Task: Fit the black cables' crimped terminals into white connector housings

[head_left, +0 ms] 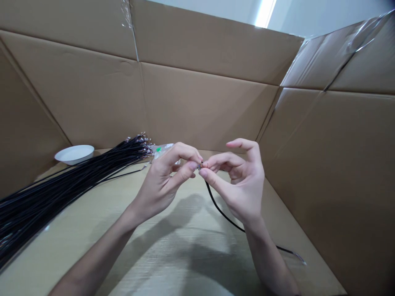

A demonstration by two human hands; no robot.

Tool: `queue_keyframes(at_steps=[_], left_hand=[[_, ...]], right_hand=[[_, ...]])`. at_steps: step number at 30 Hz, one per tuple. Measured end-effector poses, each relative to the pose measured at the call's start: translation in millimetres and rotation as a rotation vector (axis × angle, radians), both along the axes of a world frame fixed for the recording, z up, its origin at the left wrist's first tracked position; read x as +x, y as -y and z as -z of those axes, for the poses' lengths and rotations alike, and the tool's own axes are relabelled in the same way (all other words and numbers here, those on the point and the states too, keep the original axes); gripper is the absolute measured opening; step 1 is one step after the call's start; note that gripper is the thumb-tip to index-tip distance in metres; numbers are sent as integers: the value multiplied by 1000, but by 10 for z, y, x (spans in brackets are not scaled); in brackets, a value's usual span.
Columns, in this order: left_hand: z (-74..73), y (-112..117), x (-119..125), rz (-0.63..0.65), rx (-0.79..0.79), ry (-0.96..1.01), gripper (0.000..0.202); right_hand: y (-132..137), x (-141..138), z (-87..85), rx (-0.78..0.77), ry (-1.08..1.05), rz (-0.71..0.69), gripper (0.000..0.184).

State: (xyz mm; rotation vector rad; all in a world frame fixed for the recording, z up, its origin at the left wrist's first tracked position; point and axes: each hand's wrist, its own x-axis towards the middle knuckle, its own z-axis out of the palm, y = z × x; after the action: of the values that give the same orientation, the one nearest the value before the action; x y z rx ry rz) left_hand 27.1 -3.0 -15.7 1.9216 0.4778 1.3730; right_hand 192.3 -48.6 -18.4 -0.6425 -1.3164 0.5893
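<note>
Both hands meet above the table (154,267). Left hand (165,176): thumb and forefinger pinched together on the small wire end (200,165) of a black cable (222,211). Right hand (243,185): thumb and a finger closed on the same end, another finger raised and curled. The cable hangs from the fingertips, passes beneath the right forearm and reaches the tabletop at right. At left, a bundle of black cables (92,174); behind it, a white bowl (75,156).

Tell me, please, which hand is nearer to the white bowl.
Left. The left hand is right of the white bowl, with the black cable bundle between them; the right hand is farther right.
</note>
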Motion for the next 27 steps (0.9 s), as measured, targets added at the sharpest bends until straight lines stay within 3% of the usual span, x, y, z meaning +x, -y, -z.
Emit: queue_keyframes(at_steps=[7, 12, 19, 27], left_hand=[[4, -33, 17, -15, 27, 45, 6], [-65, -29, -25, -66, 13, -28, 6], [-160, -32, -136, -116, 293, -153, 9], [-225, 43, -257, -220, 676, -376, 15]], right_hand=[[40, 9, 38, -57, 13, 141, 50], [25, 30, 23, -83, 28, 30, 46], [9, 94, 17, -189, -9, -165, 49], [0, 99, 20, -237, 41, -221, 48]])
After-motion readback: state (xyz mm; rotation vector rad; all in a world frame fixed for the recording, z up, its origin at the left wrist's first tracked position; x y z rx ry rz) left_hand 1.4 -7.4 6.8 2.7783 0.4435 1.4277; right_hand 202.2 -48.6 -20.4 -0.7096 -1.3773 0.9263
